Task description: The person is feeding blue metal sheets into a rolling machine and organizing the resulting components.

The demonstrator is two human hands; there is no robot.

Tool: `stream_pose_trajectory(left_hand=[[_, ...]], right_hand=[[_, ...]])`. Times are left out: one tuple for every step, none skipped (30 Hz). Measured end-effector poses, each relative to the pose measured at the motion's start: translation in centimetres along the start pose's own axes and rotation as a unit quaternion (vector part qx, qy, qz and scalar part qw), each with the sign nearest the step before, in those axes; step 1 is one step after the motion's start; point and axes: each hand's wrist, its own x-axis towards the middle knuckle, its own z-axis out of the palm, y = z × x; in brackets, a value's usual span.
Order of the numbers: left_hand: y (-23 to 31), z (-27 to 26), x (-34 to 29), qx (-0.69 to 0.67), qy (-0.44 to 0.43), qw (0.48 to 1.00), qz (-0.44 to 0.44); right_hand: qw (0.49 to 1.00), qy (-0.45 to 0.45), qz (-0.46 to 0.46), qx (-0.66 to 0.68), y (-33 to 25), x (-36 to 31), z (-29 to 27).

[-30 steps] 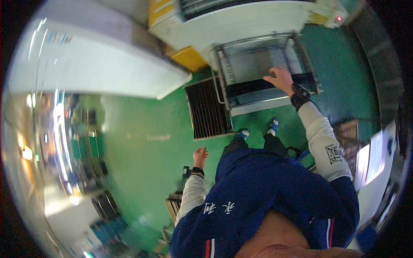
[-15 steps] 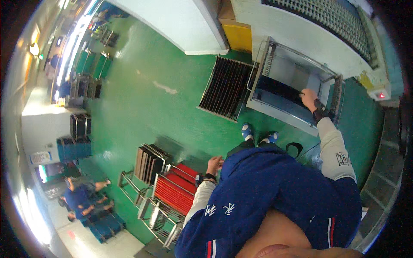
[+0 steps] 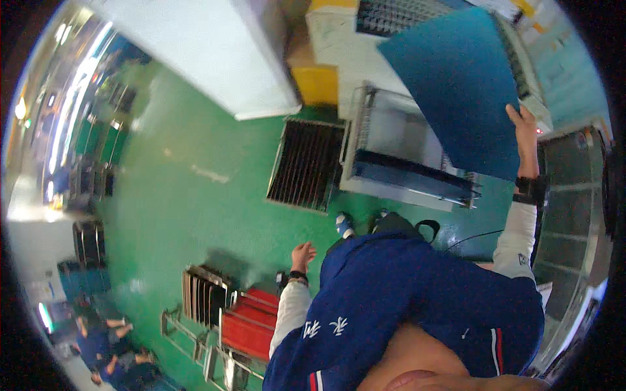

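My right hand [image 3: 523, 124] is closed on the right edge of a large, thin blue-green panel [image 3: 456, 78], raised in the air at the upper right. Below and left of it stands a metal-framed rack [image 3: 391, 184] with a pale interior and dark panels along its near side. The panel hides part of this rack and of the machine behind. My left hand [image 3: 303, 255] hangs beside my hip, fingers loosely curled and holding nothing. It is nearest to a red-panelled rack [image 3: 251, 326].
A black slotted rack [image 3: 306, 166] sits on the green floor [image 3: 195, 215] beside the metal-framed one. Brown boards [image 3: 203, 296] stand in a cart at lower left. A white machine body [image 3: 228, 58] is at the top, dark shelving [image 3: 570, 215] at right. People [image 3: 107, 348] are at far lower left.
My right hand has lifted the blue-green panel up and to the right from the metal-framed rack. My left hand has shifted slightly left. The view has turned, moving the racks leftward.
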Motion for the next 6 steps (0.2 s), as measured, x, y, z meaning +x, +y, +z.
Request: stream_pose_trajectory(left_hand=[[0.2,0.0,0.3,-0.002,-0.014,1.0,0.005],[0.4,0.0,0.8,-0.01,-0.023,1.0,0.013],[0.6,0.2,1.2,-0.009,-0.019,1.0,0.014],[0.6,0.3,1.5,-0.012,-0.011,1.0,0.016],[0.9,0.8,1.7,-0.012,-0.007,1.0,0.016],[1.2,1.2,1.7,-0.013,-0.001,1.0,0.014]], right_hand=[[0.989,0.068,0.034,0.128,1.2,1.0,-0.7],[0.955,0.129,0.059,0.26,1.8,2.1,-1.3],[0.974,0.104,0.036,0.199,2.8,2.9,-2.4],[0.987,0.083,0.011,0.139,3.8,3.7,-3.5],[0.997,0.026,-0.04,-0.066,7.6,4.6,-5.2],[0.997,0.03,-0.041,-0.065,8.2,5.6,-5.5]])
